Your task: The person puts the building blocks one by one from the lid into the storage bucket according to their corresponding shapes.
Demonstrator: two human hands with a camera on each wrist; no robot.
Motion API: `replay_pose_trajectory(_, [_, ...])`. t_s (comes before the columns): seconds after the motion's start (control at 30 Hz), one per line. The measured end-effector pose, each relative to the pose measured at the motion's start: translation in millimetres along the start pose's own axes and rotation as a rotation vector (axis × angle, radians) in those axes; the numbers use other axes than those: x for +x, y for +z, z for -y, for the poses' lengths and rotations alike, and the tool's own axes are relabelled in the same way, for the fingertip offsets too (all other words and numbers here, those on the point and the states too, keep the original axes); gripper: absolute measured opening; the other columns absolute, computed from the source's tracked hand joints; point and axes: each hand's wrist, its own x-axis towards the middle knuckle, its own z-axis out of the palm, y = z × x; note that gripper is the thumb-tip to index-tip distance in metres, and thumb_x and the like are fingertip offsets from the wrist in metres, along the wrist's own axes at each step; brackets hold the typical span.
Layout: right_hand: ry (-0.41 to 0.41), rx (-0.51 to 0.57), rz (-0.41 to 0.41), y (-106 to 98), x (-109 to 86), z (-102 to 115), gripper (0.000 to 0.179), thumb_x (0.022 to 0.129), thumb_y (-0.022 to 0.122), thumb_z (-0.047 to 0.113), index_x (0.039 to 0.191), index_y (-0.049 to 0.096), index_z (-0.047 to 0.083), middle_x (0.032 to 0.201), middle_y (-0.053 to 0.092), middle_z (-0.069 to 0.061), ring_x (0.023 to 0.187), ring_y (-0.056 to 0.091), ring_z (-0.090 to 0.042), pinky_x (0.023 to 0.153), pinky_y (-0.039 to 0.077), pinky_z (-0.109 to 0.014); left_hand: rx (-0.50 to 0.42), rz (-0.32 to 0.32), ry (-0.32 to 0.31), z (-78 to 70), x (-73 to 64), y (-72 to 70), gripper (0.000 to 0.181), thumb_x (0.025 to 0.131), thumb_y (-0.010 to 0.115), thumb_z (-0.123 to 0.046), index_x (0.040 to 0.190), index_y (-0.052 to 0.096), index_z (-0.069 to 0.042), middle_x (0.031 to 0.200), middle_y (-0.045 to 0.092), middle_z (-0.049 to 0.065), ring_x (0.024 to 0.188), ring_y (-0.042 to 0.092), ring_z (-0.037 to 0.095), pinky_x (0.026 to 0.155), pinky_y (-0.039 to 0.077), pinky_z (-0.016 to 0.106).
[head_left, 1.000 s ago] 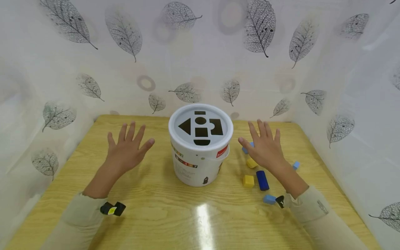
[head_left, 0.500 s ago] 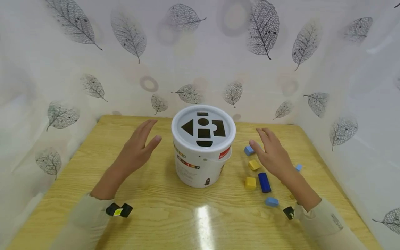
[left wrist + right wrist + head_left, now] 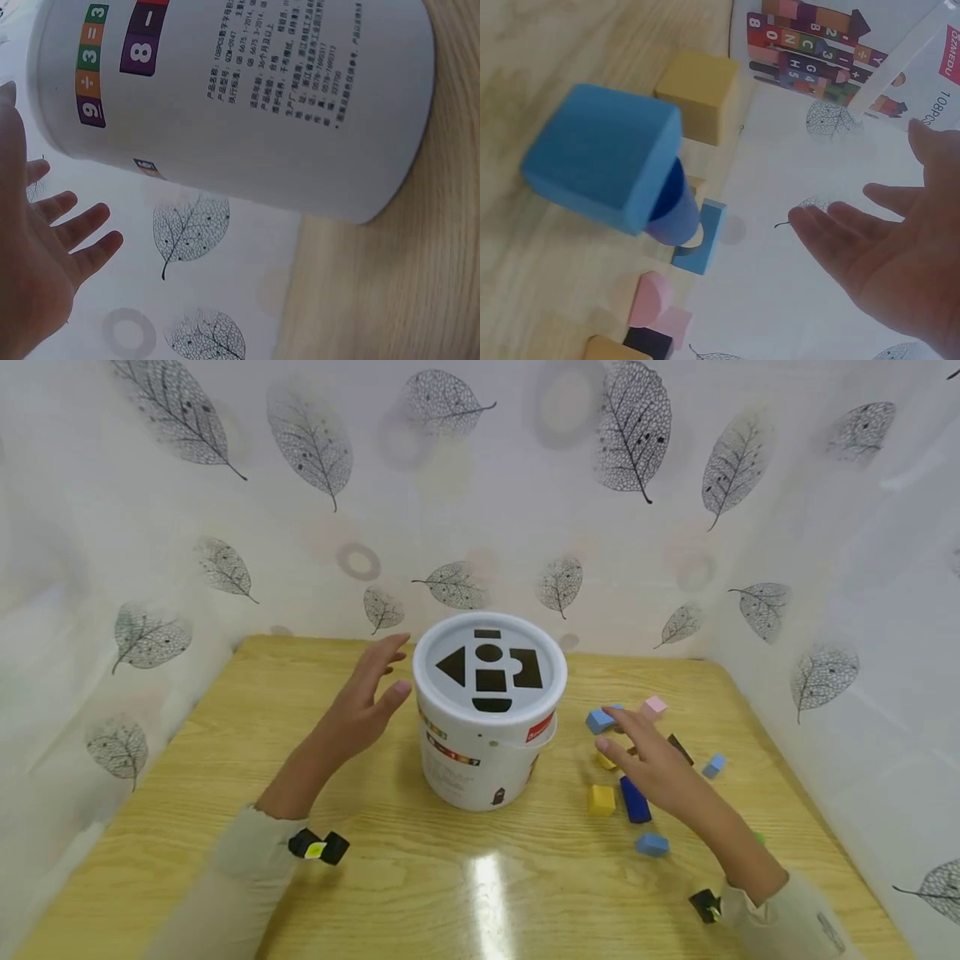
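A white shape-sorter bucket (image 3: 457, 768) stands upright mid-table. Its lid (image 3: 551, 681) has several cut-out shapes, including a triangle, a circle and a square. My left hand (image 3: 360, 714) is beside the bucket's left side, fingertips near the lid's rim, holding nothing. In the left wrist view, that hand (image 3: 34, 277) has its fingers spread below the bucket's printed wall (image 3: 247, 150). Over the loose blocks on the right is my right hand (image 3: 656, 764), nothing in its grasp. It partly covers a yellow block (image 3: 606, 761) and a dark blue cylinder (image 3: 634, 802).
Near the right hand lie a light blue block (image 3: 600, 720), a pink block (image 3: 654, 707), a yellow cube (image 3: 601, 800) and a light blue block (image 3: 652, 844). A small blue block (image 3: 714, 766) sits farther right. A leaf-patterned curtain (image 3: 480, 485) surrounds the wooden table (image 3: 420, 893).
Both hands were raised with fingers spread. The left has moved right, up to the bucket; the right has lowered over the blocks. The bucket stays in place.
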Motion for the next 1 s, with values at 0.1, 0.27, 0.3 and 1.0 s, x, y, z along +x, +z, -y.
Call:
replay_pose_trajectory(0.1, [-0.003, 0.013, 0.022, 3.5, -4.6, -4.5, 0.067, 0.104, 0.048, 0.044, 0.157, 0.028, 0.008, 0.154, 0.04, -0.021, 0.129, 0.05, -0.041, 0.093, 0.05, -0.054, -0.015, 0.005, 0.034, -1.8, 4.5, 3.6, 0.065, 0.103, 0.045, -0.05, 0.159, 0.024, -0.027, 0.162, 0.027, 0.007, 0.143, 0.036, 0.031, 0.114, 0.031, 0.057])
replay_pose_trajectory(0.27, [-0.008, -0.011, 0.041, 9.5, -10.7, -13.2, 0.065, 0.102, 0.055, 0.041, 0.153, 0.037, 0.006, 0.151, 0.043, -0.021, 0.128, 0.051, -0.039, 0.092, 0.051, -0.051, -0.054, -0.01, 0.072, -4.5, 9.4, 9.5, 0.071, 0.101, 0.043, -0.06, 0.159, 0.025, -0.024, 0.161, 0.028, 0.007, 0.142, 0.038, 0.031, 0.113, 0.032, 0.057])
replay_pose_trajectory(0.3, [-0.008, -0.019, 0.042, 10.6, -12.1, -14.4, 0.065, 0.101, 0.057, 0.04, 0.153, 0.038, 0.005, 0.149, 0.044, -0.022, 0.126, 0.053, -0.039, 0.092, 0.051, -0.051, -0.067, -0.012, 0.076, -4.5, 10.1, 11.2, 0.073, 0.1, 0.042, -0.062, 0.159, 0.025, -0.023, 0.16, 0.029, 0.007, 0.142, 0.038, 0.03, 0.113, 0.032, 0.057])
replay_pose_trajectory(1.0, [0.005, -0.068, 0.105, 27.6, -22.2, -24.8, 0.055, 0.092, 0.071, 0.025, 0.139, 0.056, 0.0, 0.113, 0.061, -0.009, 0.086, 0.051, -0.015, 0.073, 0.046, -0.029, -0.137, -0.112, 0.163, 1.0, 13.4, 33.2, 0.082, 0.096, 0.039, -0.071, 0.152, 0.035, -0.012, 0.165, 0.026, 0.005, 0.14, 0.039, 0.027, 0.101, 0.039, 0.046])
